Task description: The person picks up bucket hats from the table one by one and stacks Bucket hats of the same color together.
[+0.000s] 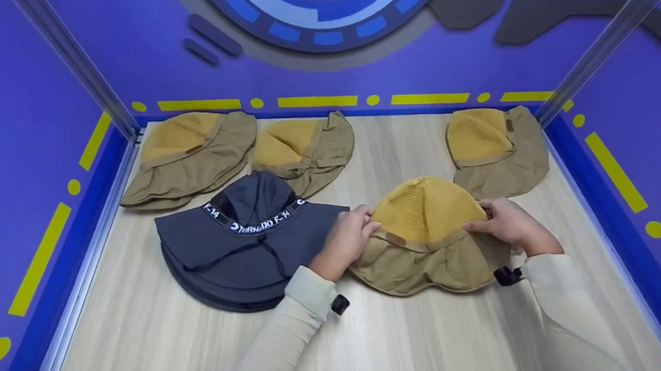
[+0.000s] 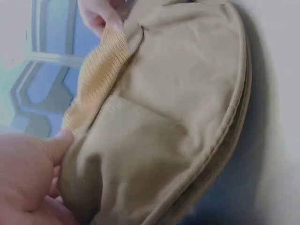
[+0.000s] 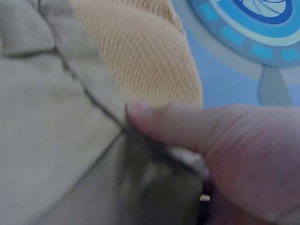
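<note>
A tan sun hat with a yellow ribbed crown and a wide khaki brim is held between both hands. My left hand pinches its left side where crown meets brim. On the opposite side my right hand pinches the same seam, thumb on the near face. The left wrist view shows the khaki brim close up, with a doubled edge. In the right wrist view the thumb presses the band beside the ribbed crown. Fingers behind the fabric are partly hidden.
Left of the held hat lie stacked dark grey hats with a lettered band. Behind are tan hats at the back left, back middle and back right. Blue walls enclose the wooden table.
</note>
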Motion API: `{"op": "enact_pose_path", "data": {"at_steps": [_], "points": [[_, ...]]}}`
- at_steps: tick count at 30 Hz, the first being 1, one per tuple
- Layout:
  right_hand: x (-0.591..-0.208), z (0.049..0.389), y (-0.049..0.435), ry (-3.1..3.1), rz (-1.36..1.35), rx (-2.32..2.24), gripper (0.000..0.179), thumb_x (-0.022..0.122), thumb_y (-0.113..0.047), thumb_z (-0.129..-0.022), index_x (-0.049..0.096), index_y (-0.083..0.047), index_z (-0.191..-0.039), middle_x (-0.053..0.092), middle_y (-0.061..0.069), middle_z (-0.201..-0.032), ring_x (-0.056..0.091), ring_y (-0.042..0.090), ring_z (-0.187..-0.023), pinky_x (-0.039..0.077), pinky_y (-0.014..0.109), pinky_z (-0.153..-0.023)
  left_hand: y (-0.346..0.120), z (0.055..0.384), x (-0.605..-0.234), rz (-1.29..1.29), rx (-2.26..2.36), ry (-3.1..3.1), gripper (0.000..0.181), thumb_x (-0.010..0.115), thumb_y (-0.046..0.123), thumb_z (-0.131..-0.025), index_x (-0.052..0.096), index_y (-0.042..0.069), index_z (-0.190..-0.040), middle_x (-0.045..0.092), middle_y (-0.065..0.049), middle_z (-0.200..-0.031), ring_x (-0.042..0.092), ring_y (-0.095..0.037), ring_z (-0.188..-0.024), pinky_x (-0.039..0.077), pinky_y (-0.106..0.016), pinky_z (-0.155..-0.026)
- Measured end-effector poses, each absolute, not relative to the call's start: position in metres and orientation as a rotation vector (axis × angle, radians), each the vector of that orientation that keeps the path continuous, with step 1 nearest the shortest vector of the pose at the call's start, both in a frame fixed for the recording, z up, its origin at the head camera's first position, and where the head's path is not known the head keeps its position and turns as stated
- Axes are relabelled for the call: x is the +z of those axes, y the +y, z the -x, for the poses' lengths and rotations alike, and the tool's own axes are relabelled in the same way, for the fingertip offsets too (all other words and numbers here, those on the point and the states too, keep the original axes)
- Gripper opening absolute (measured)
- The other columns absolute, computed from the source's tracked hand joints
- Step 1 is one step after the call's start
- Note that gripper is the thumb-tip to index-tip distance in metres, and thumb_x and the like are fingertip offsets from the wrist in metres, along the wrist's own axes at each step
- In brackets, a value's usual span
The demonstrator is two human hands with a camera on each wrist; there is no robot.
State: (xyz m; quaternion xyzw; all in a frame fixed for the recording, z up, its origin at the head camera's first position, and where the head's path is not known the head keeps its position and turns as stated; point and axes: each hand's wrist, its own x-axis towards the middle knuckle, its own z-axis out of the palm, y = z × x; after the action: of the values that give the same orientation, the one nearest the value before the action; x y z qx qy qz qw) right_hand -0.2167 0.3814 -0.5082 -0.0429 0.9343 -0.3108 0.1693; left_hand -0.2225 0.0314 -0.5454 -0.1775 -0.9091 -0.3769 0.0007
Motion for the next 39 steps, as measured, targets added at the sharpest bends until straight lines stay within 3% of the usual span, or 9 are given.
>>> {"op": "enact_pose_path", "data": {"at_steps": [4, 10, 18, 23, 27, 29, 32, 35, 39], "points": [[-0.519, 0.220, 0.384, 2.676, -0.006, -0.809, 0.049, 0.077, -0.030, -0.092, 0.065, 0.005, -0.124, 0.071, 0.017, -0.107, 0.062, 0.022, -0.091, 0.049, 0.030, -0.076, 0.049, 0.222, -0.556, 0.622, -1.041, -2.845, 0.019, 0.071, 0.018, -0.096, 0.057, 0.012, -0.108, 0.071, -0.008, -0.090, 0.071, -0.024, -0.085, 0.056, -0.036, -0.072], [-0.544, 0.225, 0.384, 2.782, -0.090, -0.692, 0.045, 0.076, -0.026, -0.091, 0.063, 0.010, -0.115, 0.064, 0.016, -0.092, 0.059, 0.029, -0.085, 0.046, 0.035, -0.071, 0.062, 0.223, -0.573, 0.757, -0.664, -2.845, 0.007, 0.061, 0.007, -0.100, 0.064, 0.013, -0.097, 0.061, -0.006, -0.093, 0.065, -0.022, -0.083, 0.054, -0.029, -0.071], [-0.562, 0.231, 0.382, 2.813, -0.205, -0.744, 0.047, 0.073, -0.024, -0.093, 0.060, 0.011, -0.122, 0.065, 0.030, -0.115, 0.062, 0.039, -0.102, 0.050, 0.051, -0.089, 0.075, 0.226, -0.583, 0.632, -0.467, -2.877, 0.012, 0.055, 0.013, -0.103, 0.066, 0.008, -0.102, 0.060, -0.009, -0.100, 0.063, -0.025, -0.092, 0.057, -0.036, -0.076], [-0.566, 0.231, 0.381, 2.855, -0.261, -0.689, 0.049, 0.073, -0.028, -0.093, 0.063, 0.007, -0.125, 0.063, 0.032, -0.120, 0.055, 0.050, -0.110, 0.048, 0.058, -0.089, 0.079, 0.222, -0.585, 0.579, -0.422, -2.900, 0.012, 0.054, 0.012, -0.102, 0.066, 0.008, -0.102, 0.059, -0.010, -0.104, 0.060, -0.027, -0.095, 0.055, -0.037, -0.077], [-0.566, 0.231, 0.379, 2.893, -0.296, -0.676, 0.053, 0.073, -0.031, -0.091, 0.064, 0.004, -0.129, 0.059, 0.033, -0.129, 0.045, 0.056, -0.120, 0.041, 0.066, -0.093, 0.083, 0.216, -0.583, 0.565, -0.306, -2.827, 0.013, 0.054, 0.011, -0.101, 0.066, 0.009, -0.104, 0.057, -0.011, -0.117, 0.055, -0.028, -0.107, 0.051, -0.038, -0.092], [-0.563, 0.231, 0.379, 2.893, -0.303, -0.717, 0.057, 0.073, -0.033, -0.091, 0.063, 0.004, -0.132, 0.056, 0.033, -0.133, 0.042, 0.058, -0.124, 0.040, 0.069, -0.096, 0.087, 0.213, -0.580, 0.614, -0.257, -2.814, 0.017, 0.057, 0.017, -0.099, 0.066, 0.010, -0.112, 0.055, -0.013, -0.131, 0.052, -0.033, -0.123, 0.045, -0.041, -0.107], [-0.556, 0.235, 0.384, 2.884, -0.330, -0.883, 0.060, 0.072, -0.033, -0.092, 0.059, 0.006, -0.136, 0.055, 0.033, -0.137, 0.042, 0.056, -0.129, 0.041, 0.065, -0.104, 0.098, 0.210, -0.579, 0.815, -0.210, -2.829, 0.039, 0.059, 0.035, -0.098, 0.059, 0.021, -0.134, 0.043, -0.014, -0.156, 0.034, -0.039, -0.149, 0.027, -0.051, -0.125], [-0.545, 0.243, 0.393, 2.830, -0.441, -1.120, 0.061, 0.068, -0.036, -0.096, 0.056, 0.005, -0.140, 0.055, 0.031, -0.140, 0.050, 0.048, -0.129, 0.047, 0.053, -0.104, 0.111, 0.206, -0.582, 1.038, -0.176, -2.887, 0.063, 0.053, 0.061, -0.098, 0.040, 0.038, -0.155, 0.023, -0.006, -0.171, 0.013, -0.041, -0.158, 0.013, -0.057, -0.128], [-0.532, 0.256, 0.410, 2.712, -0.716, -1.365, 0.058, 0.063, -0.040, -0.099, 0.056, 0.000, -0.140, 0.053, 0.021, -0.143, 0.054, 0.030, -0.124, 0.048, 0.031, -0.095, 0.127, 0.199, -0.592, 1.138, -0.127, -3.028, 0.082, 0.039, 0.084, -0.090, 0.011, 0.053, -0.160, 0.004, 0.003, -0.175, -0.001, -0.046, -0.158, 0.004, -0.063, -0.127]]}}
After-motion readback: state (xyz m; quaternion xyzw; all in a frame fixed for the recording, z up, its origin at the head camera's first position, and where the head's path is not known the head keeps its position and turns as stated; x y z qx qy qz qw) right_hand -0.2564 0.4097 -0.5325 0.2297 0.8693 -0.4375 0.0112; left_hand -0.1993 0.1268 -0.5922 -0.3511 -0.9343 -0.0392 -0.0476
